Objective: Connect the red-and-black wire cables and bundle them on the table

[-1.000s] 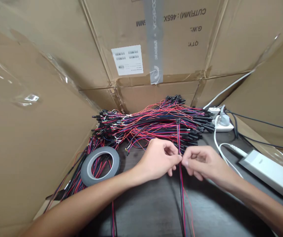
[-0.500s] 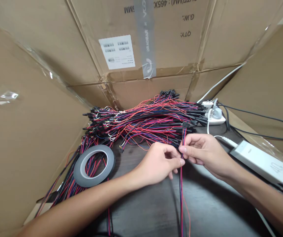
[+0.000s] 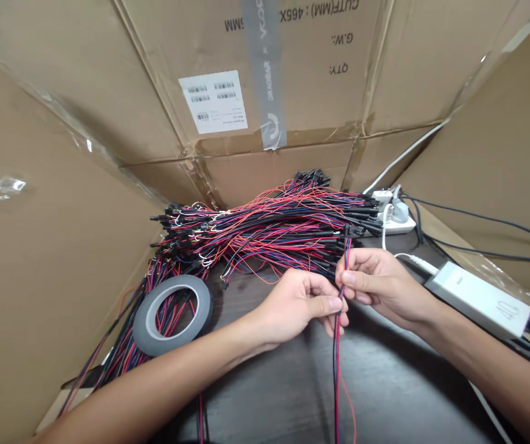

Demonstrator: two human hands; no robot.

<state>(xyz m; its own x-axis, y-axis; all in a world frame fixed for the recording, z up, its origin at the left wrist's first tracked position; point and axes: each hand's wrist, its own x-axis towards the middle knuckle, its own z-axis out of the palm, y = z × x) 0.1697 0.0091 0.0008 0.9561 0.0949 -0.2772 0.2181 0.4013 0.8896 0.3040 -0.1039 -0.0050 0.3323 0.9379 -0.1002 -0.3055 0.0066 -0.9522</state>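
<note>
A wire harness (image 3: 336, 382) of red, black and blue wires hangs upright between my hands, with a black connector (image 3: 350, 231) at its top end. My left hand (image 3: 304, 303) pinches the wires between thumb and fingers. Just above it, my right hand (image 3: 376, 279) grips the same wires below the connector. One thin orange wire strays to the right of the strand lower down. Behind my hands lies a big pile of similar harnesses (image 3: 265, 222). A roll of grey tape (image 3: 172, 316) rests on more wires left of my left forearm.
Cardboard walls (image 3: 265, 166) enclose the dark table (image 3: 265, 382) at the back and both sides. At the right are a white power strip (image 3: 401, 227) with plugs and a white power box (image 3: 480, 300) marked 40. Black cables (image 3: 487, 219) run along the right side.
My left fingers have closed more firmly around the wires, just below my right hand. The view has shifted slightly; the pile and tape roll look unchanged.
</note>
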